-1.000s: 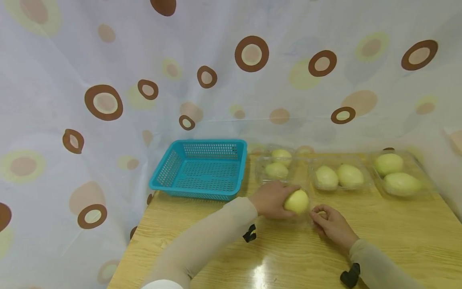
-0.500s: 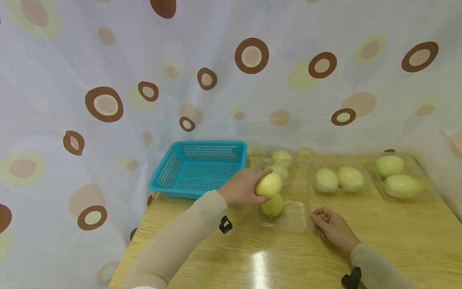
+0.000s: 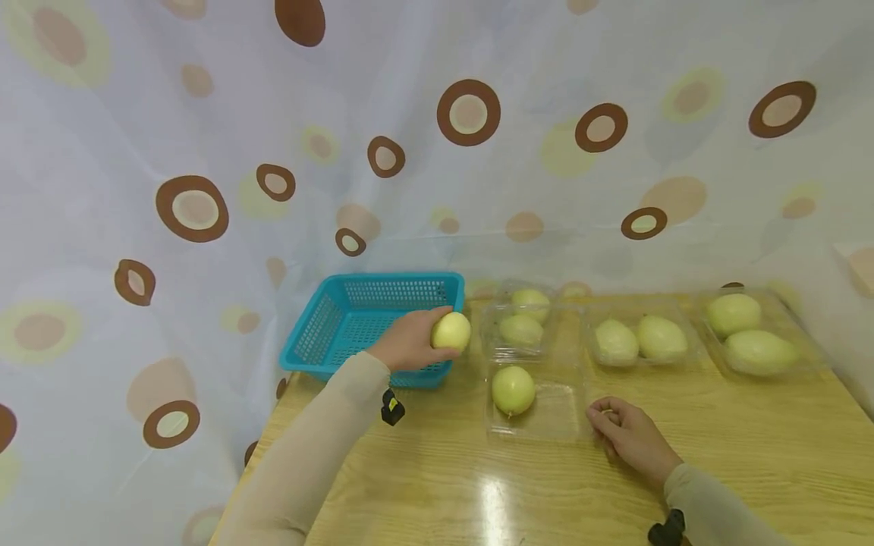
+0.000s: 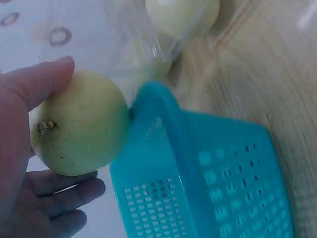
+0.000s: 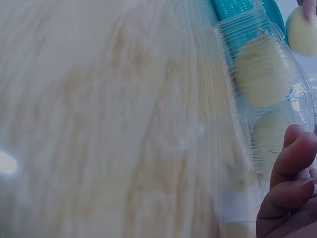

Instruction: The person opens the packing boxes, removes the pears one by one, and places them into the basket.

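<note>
My left hand [image 3: 413,341] grips a pale yellow-green pear [image 3: 451,333] at the right side of the blue plastic basket [image 3: 460,303]. In the left wrist view its stem and speckled skin show, close to the basket's rim [image 4: 171,114]. One pear [image 3: 514,390] sits in the left half of a clear plastic container [image 3: 556,425]. My right hand [image 3: 631,436] is by that container's right edge, fingers loosely curled, with nothing visible between them. The right wrist view shows those fingers [image 5: 287,198] overlapping the near end of the container; contact is unclear.
Behind the nearest container stands another clear box with two pears [image 3: 522,331]. To its right are two more clear boxes, holding pears [image 3: 662,338] and pears [image 3: 759,351]. A patterned sheet [image 3: 410,197] hangs behind the wooden table [image 3: 580,500].
My left hand has lifted a pear out of the near container and carried it left, to the basket's right side. My right hand has stayed by the container's edge.
</note>
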{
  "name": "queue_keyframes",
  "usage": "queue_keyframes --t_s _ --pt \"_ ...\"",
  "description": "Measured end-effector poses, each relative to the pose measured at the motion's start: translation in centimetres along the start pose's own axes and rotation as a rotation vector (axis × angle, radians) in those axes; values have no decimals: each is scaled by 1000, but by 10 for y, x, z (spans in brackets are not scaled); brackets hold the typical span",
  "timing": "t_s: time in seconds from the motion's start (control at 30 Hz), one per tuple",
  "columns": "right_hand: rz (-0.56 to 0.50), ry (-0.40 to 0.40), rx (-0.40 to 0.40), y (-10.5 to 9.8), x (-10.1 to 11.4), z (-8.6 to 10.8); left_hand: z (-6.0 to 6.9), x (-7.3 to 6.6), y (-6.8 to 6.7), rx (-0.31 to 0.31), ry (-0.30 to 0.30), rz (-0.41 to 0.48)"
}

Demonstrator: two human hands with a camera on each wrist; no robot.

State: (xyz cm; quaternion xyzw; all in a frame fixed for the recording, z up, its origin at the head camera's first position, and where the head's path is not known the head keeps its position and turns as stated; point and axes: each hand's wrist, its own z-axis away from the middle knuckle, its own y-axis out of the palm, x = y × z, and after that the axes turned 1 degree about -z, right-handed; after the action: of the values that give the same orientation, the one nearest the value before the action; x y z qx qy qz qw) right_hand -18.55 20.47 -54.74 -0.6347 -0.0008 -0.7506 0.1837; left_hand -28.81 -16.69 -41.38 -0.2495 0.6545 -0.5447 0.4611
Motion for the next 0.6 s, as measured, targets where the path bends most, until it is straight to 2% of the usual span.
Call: queue_keyframes --t_s 0.17,0.3,0.43,0.6 --pt "24 -12 -9 0 -2 0 -7 31 -3 15 -112 38" --pt "34 -18 -15 0 -1 1 -11 57 -2 62 -198 28" --pt "35 -4 -21 0 1 3 -11 72 -7 97 -288 25" --pt "37 5 -23 2 4 3 -6 91 -15 87 -406 51"
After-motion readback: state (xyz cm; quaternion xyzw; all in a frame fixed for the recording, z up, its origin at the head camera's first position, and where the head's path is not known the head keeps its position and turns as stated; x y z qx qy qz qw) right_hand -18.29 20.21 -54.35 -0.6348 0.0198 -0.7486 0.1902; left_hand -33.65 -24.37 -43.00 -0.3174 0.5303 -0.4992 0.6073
